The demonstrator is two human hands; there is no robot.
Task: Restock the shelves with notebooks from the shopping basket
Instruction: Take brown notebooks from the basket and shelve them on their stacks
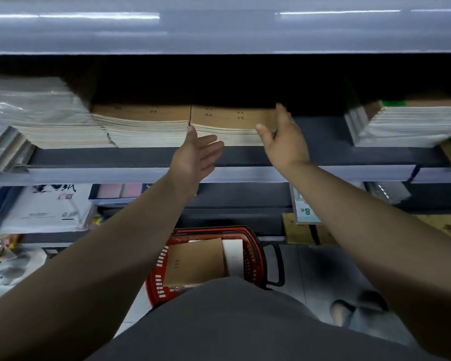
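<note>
The dark grey metal shelf [323,157] carries flat stacks of thin paper notebooks along its front edge. On the floor below, a red slotted plastic shopping basket [255,256] holds more brown notebooks [195,261]. Both hands are spread open at the brown-covered stack [232,118]. The left hand [195,155] touches the stack's front left corner with its thumb, and the right hand [284,142] lays straight fingers against its right end.

On the dark shelf [323,155] before me, a brown notebook stack [143,126] lies mid-shelf near the front edge, with a second brown stack [229,123] touching its right side. A plastic-wrapped stack [44,113] sits toward the left end and a pale stack [406,126] toward the right end.
</note>
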